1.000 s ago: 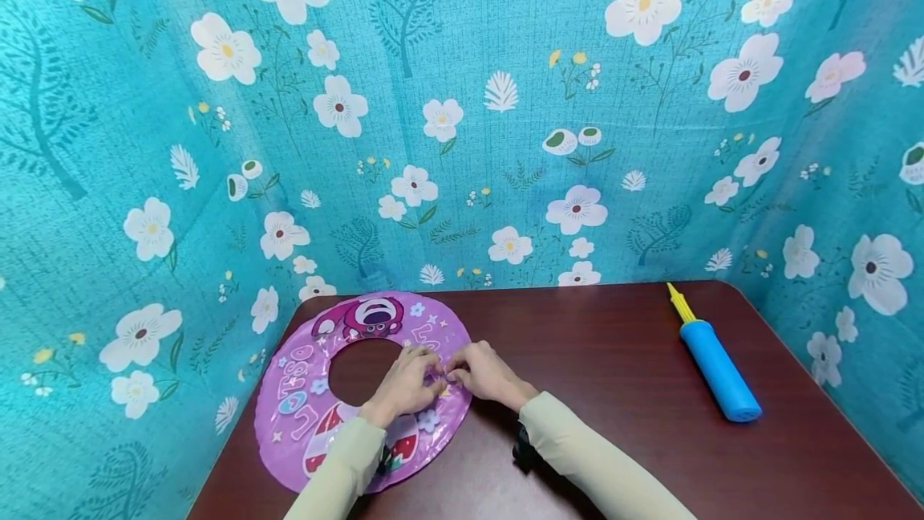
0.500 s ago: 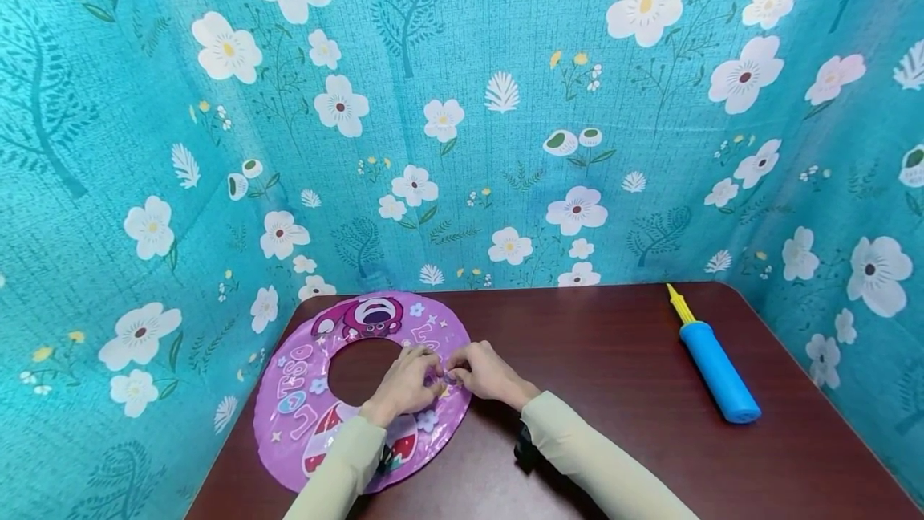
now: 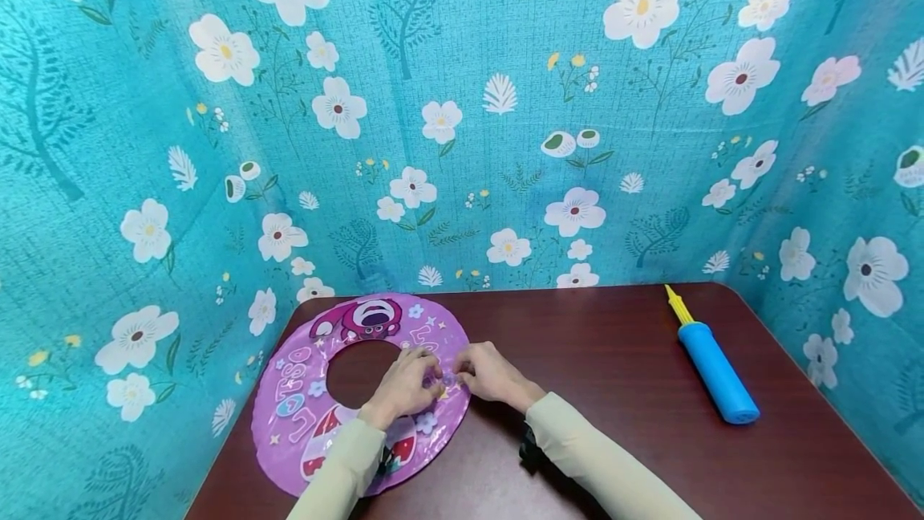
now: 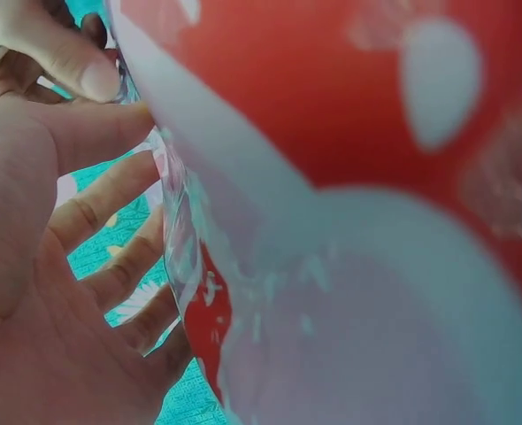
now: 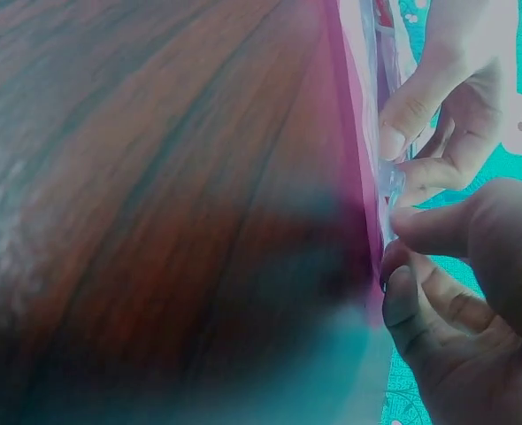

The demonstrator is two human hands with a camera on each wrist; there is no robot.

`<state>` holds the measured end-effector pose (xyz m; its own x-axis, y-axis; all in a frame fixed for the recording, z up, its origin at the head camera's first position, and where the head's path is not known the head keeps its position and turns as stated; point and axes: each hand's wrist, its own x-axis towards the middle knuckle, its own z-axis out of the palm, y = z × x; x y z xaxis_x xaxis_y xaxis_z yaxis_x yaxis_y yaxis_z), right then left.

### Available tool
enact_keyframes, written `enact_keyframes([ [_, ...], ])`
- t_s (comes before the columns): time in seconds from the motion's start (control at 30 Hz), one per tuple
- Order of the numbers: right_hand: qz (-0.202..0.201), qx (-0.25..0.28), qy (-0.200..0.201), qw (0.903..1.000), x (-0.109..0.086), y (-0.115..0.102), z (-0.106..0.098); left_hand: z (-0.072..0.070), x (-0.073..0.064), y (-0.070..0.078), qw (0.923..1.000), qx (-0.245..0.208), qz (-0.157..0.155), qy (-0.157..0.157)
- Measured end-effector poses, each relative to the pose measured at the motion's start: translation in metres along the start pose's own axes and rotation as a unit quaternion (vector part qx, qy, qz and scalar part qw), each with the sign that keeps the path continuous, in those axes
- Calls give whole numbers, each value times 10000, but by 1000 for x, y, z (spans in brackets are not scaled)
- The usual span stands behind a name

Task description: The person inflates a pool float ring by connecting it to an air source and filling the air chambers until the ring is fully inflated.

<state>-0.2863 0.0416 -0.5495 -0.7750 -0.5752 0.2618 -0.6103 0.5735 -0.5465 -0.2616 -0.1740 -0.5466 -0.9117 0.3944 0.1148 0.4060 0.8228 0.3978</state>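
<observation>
Purple swim ring [image 3: 269,416] laid on table [image 3: 577,440]; clear valve [image 3: 449,379] on ring's right side apparently being worked. Valve pinched by left hand [image 3: 407,383]; right hand [image 3: 494,375] held bent beside it (grip cannot be told). Fine fingertip control seemingly needed next; pump [image 3: 720,375] untouched, right of ring.

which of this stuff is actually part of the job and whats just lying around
Part of the job:
purple ring
small clear piece on it
left hand and right hand, both at the ring

Just there:
blue pump, untouched, though possibly meant for the ring
brown table
flowered curtain, only backdrop
</observation>
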Motion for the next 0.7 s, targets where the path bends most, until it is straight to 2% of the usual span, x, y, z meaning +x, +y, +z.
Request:
enact_keyframes([
  [0.27, -224, 58, 16, 9997, -9, -2, -7, 0, -1, -3, 9994, -319, -96, -26],
  [0.5, -41, -84, -35, 10000, -19, 2, -17, 2, 1, -3, 9995, -313, 18, 105],
  [0.7, 166, -211, 240, 9994, -36, 12, -40, 3, 2, -1, 9995, -204, 189, 149],
])
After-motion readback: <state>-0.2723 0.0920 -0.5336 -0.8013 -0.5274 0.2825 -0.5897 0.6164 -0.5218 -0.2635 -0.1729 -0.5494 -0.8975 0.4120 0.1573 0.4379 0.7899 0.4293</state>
